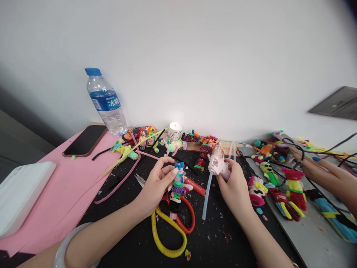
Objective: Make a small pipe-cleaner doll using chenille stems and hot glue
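My left hand (156, 182) is closed on a small pipe-cleaner figure (178, 186) with a blue top, green and purple coils and a pink foot, held upright over the black mat (212, 238). My right hand (232, 184) grips a pale pink glue gun (218, 163), its nozzle pointing up and left; a clear glue stick (206, 197) trails down from it. The two hands are about a hand's width apart. Under the figure lie scissors with a red handle (189, 217) and a yellow handle (164, 238).
A water bottle (106, 102), a phone (85, 140) on pink paper (55, 193), a white box (19, 193) at left. Several pipe-cleaner figures (206, 147) and a white jar (174, 131) line the wall. Another person's hand (320, 171) reaches over a grey board (309, 230) of figures.
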A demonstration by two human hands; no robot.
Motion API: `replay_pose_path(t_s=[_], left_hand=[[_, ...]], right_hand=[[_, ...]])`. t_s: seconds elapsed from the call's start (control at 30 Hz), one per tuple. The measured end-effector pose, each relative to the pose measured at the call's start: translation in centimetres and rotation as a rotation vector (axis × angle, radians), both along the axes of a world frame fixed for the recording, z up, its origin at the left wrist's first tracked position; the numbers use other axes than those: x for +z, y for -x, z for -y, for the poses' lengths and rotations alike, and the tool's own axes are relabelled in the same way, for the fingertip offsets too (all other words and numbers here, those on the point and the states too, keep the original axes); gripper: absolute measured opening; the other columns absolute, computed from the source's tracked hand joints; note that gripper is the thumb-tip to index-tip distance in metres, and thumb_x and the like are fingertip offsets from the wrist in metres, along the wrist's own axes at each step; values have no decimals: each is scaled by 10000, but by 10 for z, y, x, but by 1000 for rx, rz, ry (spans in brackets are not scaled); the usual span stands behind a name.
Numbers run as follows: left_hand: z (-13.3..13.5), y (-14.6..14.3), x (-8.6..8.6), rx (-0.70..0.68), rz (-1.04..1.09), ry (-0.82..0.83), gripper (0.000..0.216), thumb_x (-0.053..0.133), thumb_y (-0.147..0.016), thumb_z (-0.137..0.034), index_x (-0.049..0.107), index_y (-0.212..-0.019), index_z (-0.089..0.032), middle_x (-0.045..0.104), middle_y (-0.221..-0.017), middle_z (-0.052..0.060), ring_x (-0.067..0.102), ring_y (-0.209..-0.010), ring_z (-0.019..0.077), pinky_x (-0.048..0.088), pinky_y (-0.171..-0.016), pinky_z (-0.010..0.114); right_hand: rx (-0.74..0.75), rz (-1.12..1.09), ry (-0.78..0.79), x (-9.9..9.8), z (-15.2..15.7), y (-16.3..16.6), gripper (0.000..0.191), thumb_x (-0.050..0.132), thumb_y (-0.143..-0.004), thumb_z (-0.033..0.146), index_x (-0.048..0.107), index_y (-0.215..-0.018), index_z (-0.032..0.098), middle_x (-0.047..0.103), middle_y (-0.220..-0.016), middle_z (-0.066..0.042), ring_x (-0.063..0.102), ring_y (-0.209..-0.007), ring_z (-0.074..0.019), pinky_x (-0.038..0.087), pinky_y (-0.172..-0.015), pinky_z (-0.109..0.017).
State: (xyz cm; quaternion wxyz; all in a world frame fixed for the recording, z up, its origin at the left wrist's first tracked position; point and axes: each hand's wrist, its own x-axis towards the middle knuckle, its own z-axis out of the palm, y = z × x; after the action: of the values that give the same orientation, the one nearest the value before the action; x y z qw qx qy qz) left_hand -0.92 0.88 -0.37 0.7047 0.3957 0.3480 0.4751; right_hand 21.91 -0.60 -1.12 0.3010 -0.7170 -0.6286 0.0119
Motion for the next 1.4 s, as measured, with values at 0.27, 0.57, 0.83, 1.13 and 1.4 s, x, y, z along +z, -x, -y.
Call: replay_pose_path(t_s=[0.27,0.57,0.83,1.13,1.4], left_hand=[[0,0,-1,0,13,-8,223,585,-839,-283,445,-1007,-247,533,-751,-53,377,-507,14,288,-435,104],[0,0,-1,-2,16,-1,219,586,-839,-278,446,-1004,-244,541,-751,-56,372,-492,8,284,-430,104],[0,0,-1,-8,11,4,254,606,-821,-305,442,-1006,-245,541,-744,-58,374,-486,11,286,-421,107],[0,0,-3,-41,-5,-20,237,592,-832,-304,442,-1007,-247,551,-782,-47,375,-495,12,289,-417,110],[2,1,-2,-182,-46,-95,190,555,-857,-280,420,-984,-237,525,-726,-61,367,-474,15,285,-404,117]], right_hand=[[-152,46,-110,5,0,-7,425,496,-795,272,433,-1187,121,529,-1100,-178,517,-1014,-315,429,-815,-424],[-291,317,286,6,0,-4,387,427,-825,247,467,-1183,108,537,-1076,-173,521,-976,-342,421,-735,-439],[-313,306,257,7,1,3,541,463,-764,226,402,-1279,73,492,-1178,-199,456,-1044,-373,401,-792,-472],[-23,3,-252,12,1,2,111,520,-809,242,502,-893,172,536,-958,-119,497,-929,-275,397,-799,-414],[447,-279,-205,16,19,32,233,422,-890,130,415,-665,192,494,-762,-24,472,-704,-153,363,-636,-284]])
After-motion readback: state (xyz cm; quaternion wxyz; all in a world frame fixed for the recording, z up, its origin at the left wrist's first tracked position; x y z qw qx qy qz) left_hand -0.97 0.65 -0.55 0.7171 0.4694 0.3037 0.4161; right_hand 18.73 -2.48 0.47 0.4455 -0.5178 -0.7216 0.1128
